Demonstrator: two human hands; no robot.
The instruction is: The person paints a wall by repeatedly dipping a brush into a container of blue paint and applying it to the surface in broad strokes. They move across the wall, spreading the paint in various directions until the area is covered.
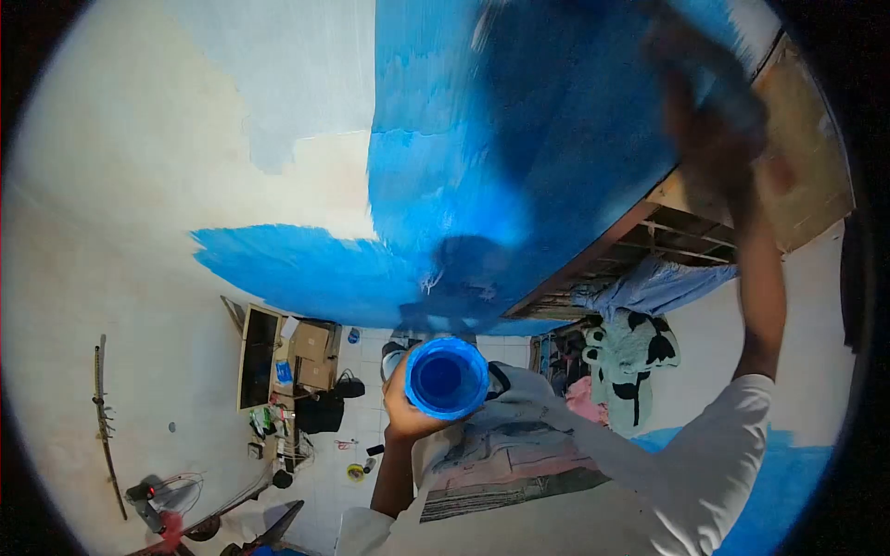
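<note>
In front of my chest, my left hand is wrapped round an open tub with a blue-coated rim. Dark blue paint lies inside it. High on the right, my right hand is raised beside the painted wall, smeared by motion. A blurred dark shape runs up from it, and I cannot make out its kind or how the fingers are set. The wall in front of me bears wide strokes of blue paint, with a ragged edge against the pale part.
Beneath my right arm is a wooden-framed opening with bars and a blue cloth. A spotted pale-green cloth hangs lower. Down left stand cardboard boxes and a dark-screened panel. Small items and tape lie on the tiled floor.
</note>
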